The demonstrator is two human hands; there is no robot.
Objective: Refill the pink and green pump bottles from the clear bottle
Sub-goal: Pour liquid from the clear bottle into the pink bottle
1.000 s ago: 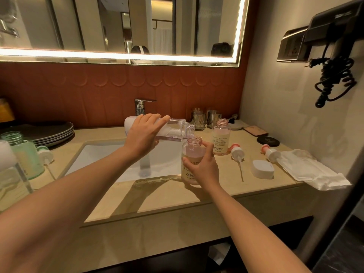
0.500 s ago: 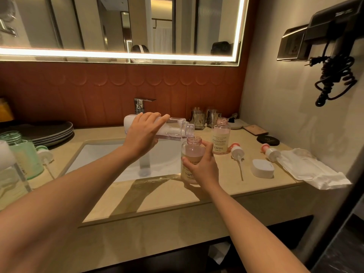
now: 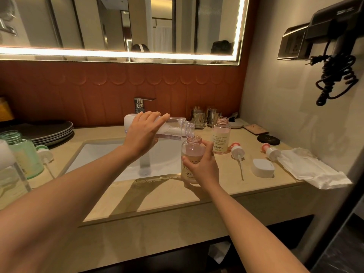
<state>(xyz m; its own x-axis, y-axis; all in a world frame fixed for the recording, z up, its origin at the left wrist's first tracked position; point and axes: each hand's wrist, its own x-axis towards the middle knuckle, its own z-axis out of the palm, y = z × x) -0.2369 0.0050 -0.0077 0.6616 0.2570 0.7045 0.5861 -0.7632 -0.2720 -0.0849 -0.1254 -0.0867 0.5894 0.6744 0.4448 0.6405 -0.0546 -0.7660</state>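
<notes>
Landmark: sink (image 3: pixel 110 154), sunk in the worktop (image 3: pixel 157 201), tap (image 3: pixel 140 104) at its back edge.
Left hand (image 3: pixel 142 133): wrapped over the clear bottle (image 3: pixel 173 128), which lies almost level above the sink's right half, open mouth to the right.
Right hand (image 3: pixel 202 166): clasped round the pink bottle (image 3: pixel 192 152) at the sink's right rim, upright, cap off; whether its base touches the worktop cannot be told.
Mouths: clear bottle's lip just above and touching-close to the pink bottle's neck; a thin stream shows inside the neck.
Second pink bottle (image 3: pixel 221 135): open, upright, right of the sink and behind the held one, near it but apart.
Pumps: two pink-collared pump heads (image 3: pixel 237 151) (image 3: pixel 270 151) lying right of the sink; a white cap (image 3: pixel 263 167) between them, nearer the front edge.
Cloth (image 3: pixel 315 170): far right, its corner hanging over the worktop's front edge.
Green bottle (image 3: pixel 23 152): left of the sink, open, its pump (image 3: pixel 44 152) lying beside it; plates (image 3: pixel 47 131) stacked behind.
Free room: bare strip of worktop between the sink's front rim and the front edge; the wall closes in right of the cloth.
</notes>
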